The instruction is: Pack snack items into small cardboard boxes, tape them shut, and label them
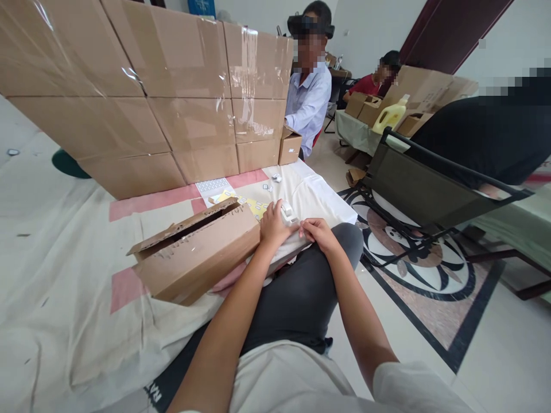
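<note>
My left hand is closed round a small white plastic object at the table's near edge. Just to its right, my right hand is pinched, its fingertips close to the left thumb. Whatever it may hold is too small to make out. A long brown cardboard box lies left of my left hand, its slit top partly raised. Behind my hands, a yellow sheet with small pale labels lies on the cloth, and small white pieces lie beyond it.
Taped cardboard boxes form a wall across the cloth-covered table. A smaller open box stands at its right end. A co-worker sits behind it. To the right are a folding chair and a yellow jug.
</note>
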The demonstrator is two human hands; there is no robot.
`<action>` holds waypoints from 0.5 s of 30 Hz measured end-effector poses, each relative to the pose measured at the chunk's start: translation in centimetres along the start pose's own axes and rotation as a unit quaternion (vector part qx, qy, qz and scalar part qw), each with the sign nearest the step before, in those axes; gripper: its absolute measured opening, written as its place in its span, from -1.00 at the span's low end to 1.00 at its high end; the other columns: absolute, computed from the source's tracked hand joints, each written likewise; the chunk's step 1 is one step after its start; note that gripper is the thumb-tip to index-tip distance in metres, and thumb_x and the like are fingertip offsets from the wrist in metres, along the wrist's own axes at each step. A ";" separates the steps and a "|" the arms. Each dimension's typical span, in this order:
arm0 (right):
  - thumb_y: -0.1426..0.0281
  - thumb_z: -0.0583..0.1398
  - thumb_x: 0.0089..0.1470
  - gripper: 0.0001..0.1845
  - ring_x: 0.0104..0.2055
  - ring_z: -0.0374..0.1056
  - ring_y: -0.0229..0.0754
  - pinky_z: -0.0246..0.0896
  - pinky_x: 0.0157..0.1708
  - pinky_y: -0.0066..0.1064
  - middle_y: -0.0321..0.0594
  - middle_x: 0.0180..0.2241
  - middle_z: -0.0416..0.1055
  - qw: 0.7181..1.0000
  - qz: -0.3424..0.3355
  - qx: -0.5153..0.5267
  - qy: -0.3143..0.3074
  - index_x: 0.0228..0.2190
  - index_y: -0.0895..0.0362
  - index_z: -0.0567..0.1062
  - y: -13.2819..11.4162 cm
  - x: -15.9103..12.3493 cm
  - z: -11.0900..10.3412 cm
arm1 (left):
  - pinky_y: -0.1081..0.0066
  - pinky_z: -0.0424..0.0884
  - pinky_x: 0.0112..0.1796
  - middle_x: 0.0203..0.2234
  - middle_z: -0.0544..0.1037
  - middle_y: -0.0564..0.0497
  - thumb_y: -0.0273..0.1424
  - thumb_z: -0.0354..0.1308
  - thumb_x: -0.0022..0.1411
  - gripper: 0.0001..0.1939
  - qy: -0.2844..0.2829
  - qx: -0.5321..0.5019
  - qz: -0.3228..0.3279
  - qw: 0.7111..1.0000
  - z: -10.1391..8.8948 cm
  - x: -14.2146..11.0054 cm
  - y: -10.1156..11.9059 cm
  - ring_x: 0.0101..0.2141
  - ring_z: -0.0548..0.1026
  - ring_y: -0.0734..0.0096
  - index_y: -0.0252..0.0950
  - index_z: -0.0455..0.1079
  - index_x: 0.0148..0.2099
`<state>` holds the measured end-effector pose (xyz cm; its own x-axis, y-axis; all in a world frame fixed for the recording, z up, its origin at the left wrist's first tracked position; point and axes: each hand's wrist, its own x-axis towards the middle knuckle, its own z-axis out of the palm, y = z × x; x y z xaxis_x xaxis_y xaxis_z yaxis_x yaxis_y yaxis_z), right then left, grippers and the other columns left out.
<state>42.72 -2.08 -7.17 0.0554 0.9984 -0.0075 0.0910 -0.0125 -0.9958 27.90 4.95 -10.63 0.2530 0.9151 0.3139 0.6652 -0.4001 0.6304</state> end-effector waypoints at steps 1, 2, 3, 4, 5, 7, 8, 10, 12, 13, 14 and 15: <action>0.11 0.27 0.02 -0.60 -0.72 -0.03 -0.45 -0.22 -0.67 -0.44 -0.28 -0.64 0.44 1.000 0.003 -0.002 0.000 -0.60 0.18 0.50 0.1 0.0 0.0 | 0.00 0.32 0.16 0.31 0.25 -0.28 -0.02 0.34 0.07 -0.03 0.000 -0.002 0.000 1.000 -0.1 0.0 0.1 0.23 0.33 -0.16 -0.21 0.06 0.41; 0.11 0.27 0.02 -0.60 -0.73 -0.02 -0.45 -0.22 -0.67 -0.45 -0.27 -0.63 0.45 1.000 0.007 -0.003 -0.001 -0.60 0.18 0.50 0.2 0.0 -0.1 | 0.00 0.32 0.16 0.30 0.27 -0.27 -0.02 0.34 0.07 -0.03 0.000 -0.003 0.001 1.000 -0.1 -0.1 0.1 0.23 0.33 -0.15 -0.20 0.06 0.41; 0.11 0.27 0.02 -0.60 -0.73 -0.02 -0.45 -0.22 -0.68 -0.45 -0.26 -0.62 0.46 1.000 0.010 -0.005 -0.003 -0.61 0.18 0.50 0.2 0.0 -0.1 | 0.01 0.33 0.16 0.29 0.28 -0.26 -0.03 0.34 0.07 -0.03 0.000 -0.003 0.001 1.000 -0.2 -0.1 0.2 0.22 0.34 -0.14 -0.20 0.05 0.41; 0.11 0.27 0.02 -0.60 -0.73 -0.01 -0.44 -0.22 -0.68 -0.45 -0.26 -0.62 0.46 1.000 0.013 -0.006 -0.005 -0.61 0.18 0.50 0.3 0.0 -0.1 | 0.01 0.33 0.15 0.29 0.28 -0.26 -0.05 0.35 0.06 -0.03 0.000 -0.002 0.000 1.000 -0.2 -0.1 0.2 0.22 0.34 -0.14 -0.20 0.05 0.41; 0.12 0.26 0.02 -0.60 -0.73 -0.01 -0.44 -0.22 -0.68 -0.45 -0.26 -0.63 0.46 1.000 0.016 -0.007 -0.007 -0.61 0.18 0.50 0.3 0.0 -0.1 | 0.01 0.32 0.15 0.29 0.29 -0.25 -0.06 0.36 0.06 -0.03 -0.001 0.000 -0.001 1.000 -0.3 -0.1 0.2 0.21 0.34 -0.13 -0.20 0.05 0.41; 0.12 0.26 0.01 -0.60 -0.73 -0.02 -0.44 -0.20 -0.68 -0.46 -0.29 -0.66 0.42 1.000 0.021 -0.009 -0.012 -0.63 0.17 0.50 0.3 -0.1 -0.1 | 0.02 0.32 0.16 0.29 0.28 -0.24 -0.10 0.37 0.05 -0.03 -0.002 0.002 -0.003 1.000 -0.3 -0.1 0.3 0.22 0.34 -0.13 -0.19 0.05 0.41; 0.13 0.26 0.01 -0.60 -0.73 -0.02 -0.44 -0.19 -0.67 -0.46 -0.30 -0.68 0.40 1.000 0.023 -0.011 -0.013 -0.64 0.17 0.49 0.2 -0.1 -0.1 | 0.02 0.31 0.16 0.29 0.28 -0.24 -0.11 0.37 0.05 -0.03 -0.003 0.003 -0.005 1.000 -0.3 -0.2 0.3 0.22 0.33 -0.13 -0.19 0.05 0.42; 0.13 0.25 0.02 -0.60 -0.73 -0.02 -0.43 -0.19 -0.67 -0.46 -0.31 -0.69 0.39 0.999 0.028 -0.015 -0.015 -0.65 0.16 0.48 0.2 -0.2 -0.1 | 0.03 0.31 0.16 0.29 0.28 -0.23 -0.12 0.38 0.04 -0.02 -0.006 0.004 -0.006 1.000 -0.3 -0.2 0.4 0.22 0.33 -0.12 -0.17 0.04 0.42; 0.14 0.25 0.02 -0.60 -0.73 -0.03 -0.43 -0.19 -0.67 -0.46 -0.31 -0.70 0.37 0.999 0.033 -0.019 -0.016 -0.66 0.16 0.48 0.3 -0.2 -0.1 | 0.03 0.32 0.16 0.29 0.28 -0.23 -0.14 0.38 0.04 -0.02 -0.007 0.006 -0.007 1.000 -0.3 -0.2 0.4 0.22 0.33 -0.11 -0.15 0.04 0.42; 0.15 0.25 0.03 -0.60 -0.73 -0.04 -0.43 -0.20 -0.67 -0.45 -0.32 -0.71 0.35 0.999 0.035 -0.021 -0.016 -0.66 0.16 0.47 0.3 -0.3 -0.1 | 0.03 0.32 0.16 0.28 0.27 -0.23 -0.15 0.38 0.03 -0.02 -0.007 0.007 -0.006 1.000 -0.3 -0.2 0.4 0.22 0.33 -0.11 -0.15 0.04 0.42; 0.16 0.24 0.03 -0.60 -0.74 -0.05 -0.43 -0.20 -0.67 -0.45 -0.33 -0.73 0.33 0.999 0.038 -0.023 -0.016 -0.67 0.16 0.47 0.3 -0.3 -0.1 | 0.03 0.32 0.16 0.28 0.27 -0.23 -0.16 0.39 0.03 -0.02 -0.008 0.008 -0.005 1.000 -0.3 -0.3 0.4 0.22 0.33 -0.11 -0.15 0.04 0.42; 0.17 0.24 0.04 -0.60 -0.74 -0.06 -0.43 -0.21 -0.67 -0.45 -0.34 -0.75 0.30 0.999 0.042 -0.026 -0.017 -0.67 0.16 0.47 0.3 -0.3 -0.1 | 0.03 0.32 0.16 0.28 0.27 -0.23 -0.18 0.38 0.02 -0.02 -0.009 0.009 -0.004 1.000 -0.3 -0.3 0.4 0.22 0.33 -0.12 -0.15 0.04 0.42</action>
<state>42.87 -2.42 -7.45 0.0320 0.9951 -0.0940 0.1391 -0.0975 -0.9855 27.86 4.54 -10.29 0.2592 0.9193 0.2962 0.6801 -0.3915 0.6198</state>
